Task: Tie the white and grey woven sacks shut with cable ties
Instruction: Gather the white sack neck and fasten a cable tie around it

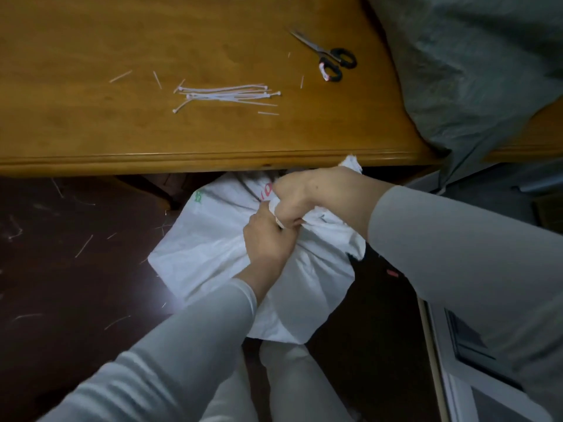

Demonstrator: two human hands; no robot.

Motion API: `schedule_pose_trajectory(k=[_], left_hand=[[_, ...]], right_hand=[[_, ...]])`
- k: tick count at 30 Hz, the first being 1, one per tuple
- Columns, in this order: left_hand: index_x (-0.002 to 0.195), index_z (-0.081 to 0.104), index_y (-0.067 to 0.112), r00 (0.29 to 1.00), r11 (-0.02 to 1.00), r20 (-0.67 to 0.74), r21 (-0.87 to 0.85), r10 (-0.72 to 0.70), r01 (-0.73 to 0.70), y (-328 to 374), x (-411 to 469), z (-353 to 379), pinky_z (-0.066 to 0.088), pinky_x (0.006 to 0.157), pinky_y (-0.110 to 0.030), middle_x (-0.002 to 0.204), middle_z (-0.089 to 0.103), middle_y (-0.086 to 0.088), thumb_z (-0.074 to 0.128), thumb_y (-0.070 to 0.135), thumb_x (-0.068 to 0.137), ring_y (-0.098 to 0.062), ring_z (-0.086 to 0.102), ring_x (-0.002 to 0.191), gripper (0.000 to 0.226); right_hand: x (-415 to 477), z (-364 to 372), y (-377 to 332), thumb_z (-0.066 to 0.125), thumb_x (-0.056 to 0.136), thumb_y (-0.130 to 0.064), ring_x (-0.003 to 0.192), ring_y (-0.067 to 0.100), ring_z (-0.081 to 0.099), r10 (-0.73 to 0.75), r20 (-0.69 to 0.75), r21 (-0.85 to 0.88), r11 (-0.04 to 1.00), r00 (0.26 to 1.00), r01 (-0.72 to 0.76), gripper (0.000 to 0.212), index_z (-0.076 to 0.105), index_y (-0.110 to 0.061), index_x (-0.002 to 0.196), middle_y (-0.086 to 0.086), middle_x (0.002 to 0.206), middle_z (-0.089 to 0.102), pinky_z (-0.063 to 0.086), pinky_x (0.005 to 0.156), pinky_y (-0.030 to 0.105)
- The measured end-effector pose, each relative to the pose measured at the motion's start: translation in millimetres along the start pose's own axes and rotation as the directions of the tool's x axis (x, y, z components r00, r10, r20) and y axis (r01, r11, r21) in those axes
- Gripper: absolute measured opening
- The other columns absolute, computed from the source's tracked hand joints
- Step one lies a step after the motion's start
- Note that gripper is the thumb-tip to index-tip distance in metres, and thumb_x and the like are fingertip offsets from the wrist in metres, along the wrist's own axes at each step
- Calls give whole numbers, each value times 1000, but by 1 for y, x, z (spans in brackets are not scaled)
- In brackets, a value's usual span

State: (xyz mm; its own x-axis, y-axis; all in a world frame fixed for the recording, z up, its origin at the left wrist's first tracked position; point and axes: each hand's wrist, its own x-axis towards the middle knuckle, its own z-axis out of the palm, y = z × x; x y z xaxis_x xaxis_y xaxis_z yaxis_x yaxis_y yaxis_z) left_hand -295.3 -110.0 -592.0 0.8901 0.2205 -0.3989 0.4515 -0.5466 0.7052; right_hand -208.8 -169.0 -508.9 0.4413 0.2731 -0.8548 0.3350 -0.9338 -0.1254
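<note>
Below table edge (213,161), both hands grip white sack (210,254).

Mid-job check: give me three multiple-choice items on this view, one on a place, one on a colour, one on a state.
1. Where do the scissors lie? A on the wooden table, right of the loose cable ties; B on the floor; C on a chair.
2. What colour are the scissors' handles? A blue; B black; C yellow.
3. What are the left hand and right hand doing? A resting flat on the table; B gripping the white sack's gathered neck; C holding the scissors.
Answers: 1 A, they lie on the tabletop; 2 B, both loops are black; 3 B, both hands' fingers curl round the bunched fabric.
</note>
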Motion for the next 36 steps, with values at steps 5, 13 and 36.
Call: schedule_pose_trajectory(k=[5,13,36], left_hand=[[123,57,6,899,806,137,-403,-416,434,-4,17,-7,42,98,-32,128,58,-14,63,33,84,-31,52,120,48],[127,51,6,781,553,305,-569,-546,609,-10,16,-20,47,91,-35,117,59,-7,68,37,80,-28,58,101,59],[111,56,17,930,827,326,-466,-169,314,-27,16,-38,46,75,-26,109,60,-3,56,33,61,-8,57,82,53]], right_hand=[[-19,-6,-8,54,77,-24,109,27,52,-341,-788,-314,939,512,142,27,65,-14,100,7,106,60,33,87,30],[-14,135,19,82,64,-39,139,13,27,124,-444,687,683,887,248,102,25,-16,145,2,152,25,26,112,24],[28,129,5,67,76,-33,107,21,58,147,-314,735,663,938,142,36,63,-15,107,0,109,63,47,94,38]])
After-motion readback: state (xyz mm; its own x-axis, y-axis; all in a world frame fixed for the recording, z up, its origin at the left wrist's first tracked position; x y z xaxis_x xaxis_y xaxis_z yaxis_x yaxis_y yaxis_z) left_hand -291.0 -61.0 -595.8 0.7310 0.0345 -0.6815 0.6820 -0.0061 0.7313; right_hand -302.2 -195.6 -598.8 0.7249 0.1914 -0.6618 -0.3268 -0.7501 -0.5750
